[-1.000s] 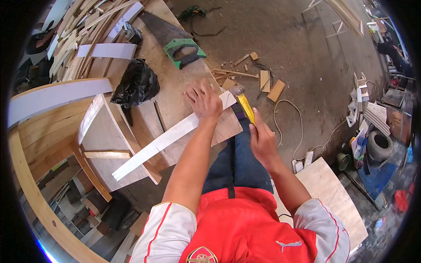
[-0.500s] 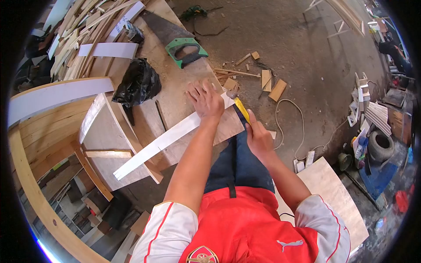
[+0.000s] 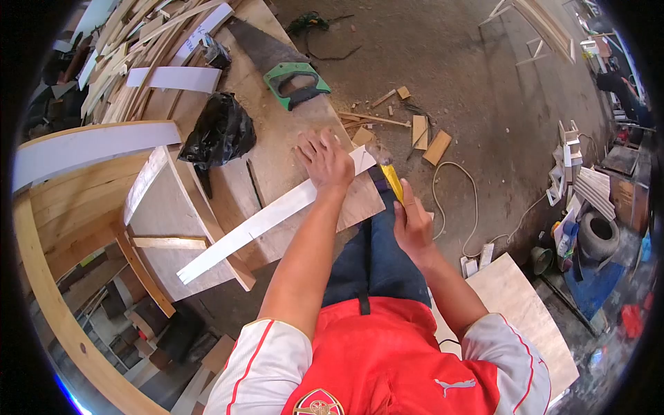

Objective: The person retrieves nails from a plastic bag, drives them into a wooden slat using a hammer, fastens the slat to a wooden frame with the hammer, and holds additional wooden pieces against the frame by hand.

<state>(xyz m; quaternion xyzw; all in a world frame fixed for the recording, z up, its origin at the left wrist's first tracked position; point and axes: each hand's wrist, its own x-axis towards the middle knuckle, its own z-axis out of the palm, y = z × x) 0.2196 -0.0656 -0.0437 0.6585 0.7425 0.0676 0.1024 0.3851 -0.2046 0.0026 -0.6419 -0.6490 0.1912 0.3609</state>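
My left hand (image 3: pixel 325 161) lies with fingers spread, pressed over a long white strip (image 3: pixel 277 214) near its right end. The strip slants across the wooden work surface (image 3: pixel 283 245), and its lower left end rests over a wooden frame. In my right hand (image 3: pixel 415 223) is a hammer with a yellow handle (image 3: pixel 392 182), my fingers closed round the handle's lower part. The hammer's head is blurred and sits just off the strip's right end. A thin dark stick (image 3: pixel 254 183) lies on the surface left of my left hand.
A green-handled saw (image 3: pixel 297 83) and a black plastic bag (image 3: pixel 220 131) lie on the work surface. Wood strips (image 3: pixel 131 52) are heaped at the upper left. Wood offcuts (image 3: pixel 436 145) and a pale cord (image 3: pixel 474 200) are on the floor.
The hammer and my right hand have shifted slightly right and down, its head moving away from the strip's end. My left hand and the strip stay put.
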